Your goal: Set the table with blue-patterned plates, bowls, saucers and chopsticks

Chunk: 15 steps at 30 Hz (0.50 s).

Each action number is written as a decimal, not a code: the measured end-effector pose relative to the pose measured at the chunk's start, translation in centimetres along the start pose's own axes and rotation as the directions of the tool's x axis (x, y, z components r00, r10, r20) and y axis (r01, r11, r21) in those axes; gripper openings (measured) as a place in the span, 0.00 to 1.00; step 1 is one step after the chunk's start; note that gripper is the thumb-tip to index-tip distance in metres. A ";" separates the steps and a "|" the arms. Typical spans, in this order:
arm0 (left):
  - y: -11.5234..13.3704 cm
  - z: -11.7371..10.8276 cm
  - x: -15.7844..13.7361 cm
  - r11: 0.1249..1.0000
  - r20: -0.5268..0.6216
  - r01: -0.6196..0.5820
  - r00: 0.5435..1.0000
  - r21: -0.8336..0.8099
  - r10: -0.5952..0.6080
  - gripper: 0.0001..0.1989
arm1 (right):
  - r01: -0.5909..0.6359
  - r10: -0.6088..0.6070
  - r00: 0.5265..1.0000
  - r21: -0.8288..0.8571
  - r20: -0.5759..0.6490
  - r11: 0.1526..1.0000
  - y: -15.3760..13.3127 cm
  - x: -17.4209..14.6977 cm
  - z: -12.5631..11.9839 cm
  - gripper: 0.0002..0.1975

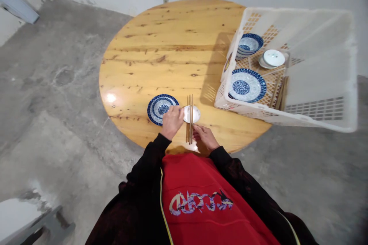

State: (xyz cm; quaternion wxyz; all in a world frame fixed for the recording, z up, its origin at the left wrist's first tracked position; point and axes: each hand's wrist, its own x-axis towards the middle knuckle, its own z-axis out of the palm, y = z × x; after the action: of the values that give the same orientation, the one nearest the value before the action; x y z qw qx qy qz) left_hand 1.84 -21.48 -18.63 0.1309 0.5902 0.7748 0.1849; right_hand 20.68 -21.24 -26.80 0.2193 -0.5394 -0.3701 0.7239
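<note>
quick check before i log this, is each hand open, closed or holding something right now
Left hand: curled beside small white dish; grip can't be told.
Right hand: curled beside chopsticks; grip can't be told.

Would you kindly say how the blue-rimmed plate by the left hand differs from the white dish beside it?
The plate is larger than the dish. The plate has a patterned blue rim; the dish looks mostly white. The left hand partly hides the plate; chopsticks cross the dish. Both look round.
</note>
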 end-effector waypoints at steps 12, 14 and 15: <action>-12.6 1.1 -4.3 0.586 0.205 0.641 0.742 -0.496 -0.638 0.16 | 0.018 -0.012 0.985 0.036 -0.171 0.999 -1.6 2.1 1.0 0.15; -12.6 2.5 -3.8 0.548 0.225 0.636 0.739 -0.544 -0.635 0.15 | 0.026 -0.018 0.984 0.043 -0.179 0.999 -1.4 2.3 1.2 0.15; -12.6 3.0 -3.6 0.549 0.206 0.627 0.741 -0.553 -0.639 0.13 | 0.032 -0.023 0.983 0.047 -0.182 0.998 -1.4 2.4 1.2 0.14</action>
State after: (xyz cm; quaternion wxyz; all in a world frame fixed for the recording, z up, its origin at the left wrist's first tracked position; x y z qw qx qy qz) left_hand -6.85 -27.47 -26.97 0.3573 0.1982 0.8379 0.3618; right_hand 18.68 -19.02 -27.04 0.2754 -0.5925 -0.3376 0.6776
